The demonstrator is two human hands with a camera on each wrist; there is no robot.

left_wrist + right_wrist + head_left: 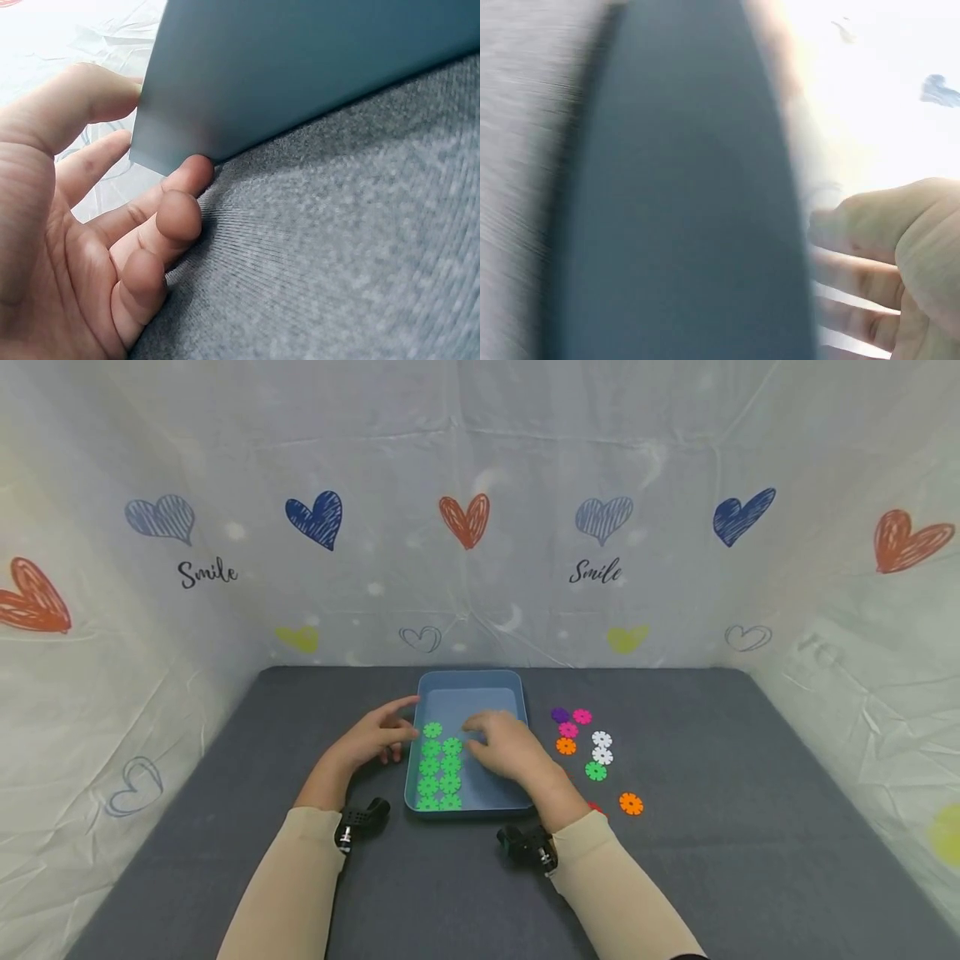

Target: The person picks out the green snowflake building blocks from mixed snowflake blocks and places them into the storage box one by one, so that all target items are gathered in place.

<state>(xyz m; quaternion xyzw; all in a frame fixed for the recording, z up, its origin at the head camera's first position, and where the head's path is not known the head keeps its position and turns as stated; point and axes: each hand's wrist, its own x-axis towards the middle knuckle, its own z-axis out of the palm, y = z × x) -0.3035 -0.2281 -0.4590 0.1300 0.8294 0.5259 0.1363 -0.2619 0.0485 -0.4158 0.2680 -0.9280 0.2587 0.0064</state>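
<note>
A blue tray [487, 681] lies on the table, with several green snowflake-shaped discs [451, 764] in two columns along its left side. My left hand [367, 739] touches the tray's left wall with thumb and index finger spread apart. In the left wrist view, the other fingers [178, 217] bend loosely low beside the tray wall [247, 82]. Over the tray's middle, right of the green discs, hovers my right hand [506, 745]. Its thumb and index finger stand apart with nothing visible between them. The tray wall [682, 195] hides its fingertips in the right wrist view.
Right of the tray lie loose discs: a purple one [560, 715], pink ones [582, 717], orange ones [631, 803], white ones [602, 756] and a green one [596, 771]. A red disc [595, 807] is partly hidden by the right forearm. A printed curtain [525, 460] encloses the grey table [720, 752].
</note>
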